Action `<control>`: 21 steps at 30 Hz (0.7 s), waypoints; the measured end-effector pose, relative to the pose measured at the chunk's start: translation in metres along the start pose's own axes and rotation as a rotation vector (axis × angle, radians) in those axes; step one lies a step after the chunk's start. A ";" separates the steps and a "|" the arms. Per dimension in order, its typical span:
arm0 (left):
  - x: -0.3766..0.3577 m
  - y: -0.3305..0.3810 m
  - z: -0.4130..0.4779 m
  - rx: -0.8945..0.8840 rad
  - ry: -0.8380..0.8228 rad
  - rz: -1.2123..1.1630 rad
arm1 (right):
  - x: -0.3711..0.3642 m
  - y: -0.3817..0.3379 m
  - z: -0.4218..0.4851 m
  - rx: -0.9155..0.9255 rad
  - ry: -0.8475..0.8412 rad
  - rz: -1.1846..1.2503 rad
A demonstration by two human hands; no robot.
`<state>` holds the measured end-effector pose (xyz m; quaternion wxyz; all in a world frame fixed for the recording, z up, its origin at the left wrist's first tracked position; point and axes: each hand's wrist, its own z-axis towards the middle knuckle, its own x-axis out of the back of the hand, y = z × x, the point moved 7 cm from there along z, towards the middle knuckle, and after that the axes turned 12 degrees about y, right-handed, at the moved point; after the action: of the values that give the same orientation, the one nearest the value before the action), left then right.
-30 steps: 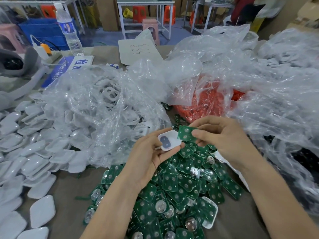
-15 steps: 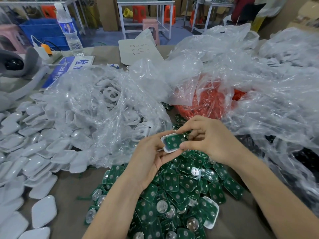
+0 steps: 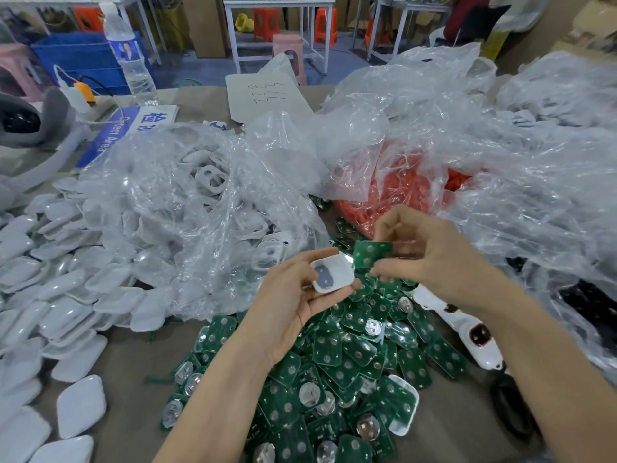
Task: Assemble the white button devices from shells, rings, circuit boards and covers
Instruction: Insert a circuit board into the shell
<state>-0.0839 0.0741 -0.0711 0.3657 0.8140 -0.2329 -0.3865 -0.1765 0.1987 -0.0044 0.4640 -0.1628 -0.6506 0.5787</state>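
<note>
Head view: I get little free room. Clear bags (image 3: 500, 168) crowd in just behind the hands, white covers (image 3: 50, 279) fill the left side of the counter (image 3: 133, 359), and a pile (image 3: 337, 362) of green boards lies under both wrists. One bare strip of counter runs between covers and pile. The left hand (image 3: 290, 302) curls round a white shell (image 3: 332, 274), hollow side up, with a grey patch inside. The right hand (image 3: 434, 265) pinches a tilted green board (image 3: 369, 253) just beside the shell's right rim.
</note>
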 end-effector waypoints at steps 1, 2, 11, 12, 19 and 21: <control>0.001 0.001 0.000 -0.015 0.012 0.003 | 0.007 0.003 -0.003 -0.043 0.013 0.080; 0.002 0.002 0.000 -0.036 0.023 0.016 | 0.014 0.006 -0.006 -0.087 0.007 0.127; 0.002 0.001 0.004 -0.112 0.038 0.085 | 0.037 0.061 -0.077 -0.374 -0.349 -0.295; 0.002 0.001 0.004 -0.119 0.034 0.091 | 0.037 0.065 -0.082 -0.383 -0.350 -0.333; 0.002 0.003 0.006 -0.173 0.027 0.098 | 0.028 0.073 -0.092 -0.307 -0.311 -0.625; 0.002 0.004 0.007 -0.184 0.027 0.106 | 0.027 0.072 -0.091 -0.293 -0.307 -0.696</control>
<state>-0.0887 0.0675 -0.0724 0.4619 0.7686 -0.2341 -0.3756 -0.1414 0.2936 -0.0672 0.5015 0.0907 -0.8042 0.3059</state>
